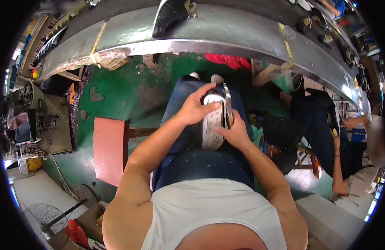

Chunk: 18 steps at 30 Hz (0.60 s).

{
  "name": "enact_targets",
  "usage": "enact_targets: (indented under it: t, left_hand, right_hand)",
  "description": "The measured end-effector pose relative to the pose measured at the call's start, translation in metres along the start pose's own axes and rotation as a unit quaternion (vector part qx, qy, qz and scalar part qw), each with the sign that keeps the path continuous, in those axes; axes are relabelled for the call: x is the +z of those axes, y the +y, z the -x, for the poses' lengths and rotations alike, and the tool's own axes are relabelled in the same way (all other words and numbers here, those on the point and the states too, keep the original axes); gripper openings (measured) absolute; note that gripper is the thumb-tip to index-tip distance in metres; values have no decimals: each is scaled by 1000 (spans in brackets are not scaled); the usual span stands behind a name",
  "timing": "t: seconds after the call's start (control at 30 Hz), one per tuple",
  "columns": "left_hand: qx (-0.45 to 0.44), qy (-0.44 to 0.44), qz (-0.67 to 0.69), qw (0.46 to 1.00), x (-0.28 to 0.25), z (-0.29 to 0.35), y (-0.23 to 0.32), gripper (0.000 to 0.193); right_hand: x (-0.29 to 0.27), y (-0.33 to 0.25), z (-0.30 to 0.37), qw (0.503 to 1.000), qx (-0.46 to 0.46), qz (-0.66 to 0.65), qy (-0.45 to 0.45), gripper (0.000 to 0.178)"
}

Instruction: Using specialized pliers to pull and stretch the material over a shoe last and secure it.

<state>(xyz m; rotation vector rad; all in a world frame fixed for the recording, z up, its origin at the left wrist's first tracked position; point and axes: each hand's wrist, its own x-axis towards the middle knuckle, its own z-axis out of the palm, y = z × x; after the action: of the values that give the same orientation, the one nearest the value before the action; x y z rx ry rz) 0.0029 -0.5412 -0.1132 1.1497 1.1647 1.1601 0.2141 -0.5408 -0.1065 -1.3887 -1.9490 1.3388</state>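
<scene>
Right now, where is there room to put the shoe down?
The bare green floor between the red stool and the conveyor is free. The stool top is bare too. The lap is crowded: both hands, left and right, grip the shoe. On the right, a seated co-worker fills the space.

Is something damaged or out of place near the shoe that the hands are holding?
The shoe itself looks intact, sole up between the left hand and right hand. The green floor beyond the knees has chipped, worn paint patches.
</scene>
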Motion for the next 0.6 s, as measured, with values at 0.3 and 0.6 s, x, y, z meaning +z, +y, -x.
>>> enact_targets:
  t: [0.3, 0.6]
  left_hand:
    - [-31, -176, 114, 977, -14, -13, 0, 79]
    - [118, -137, -130, 975, 21, -27, -10, 51]
  right_hand:
    - [-23, -9, -36, 970, -220, 80, 60, 45]
    - [-77, -46, -76, 887, -319, 318, -98, 34]
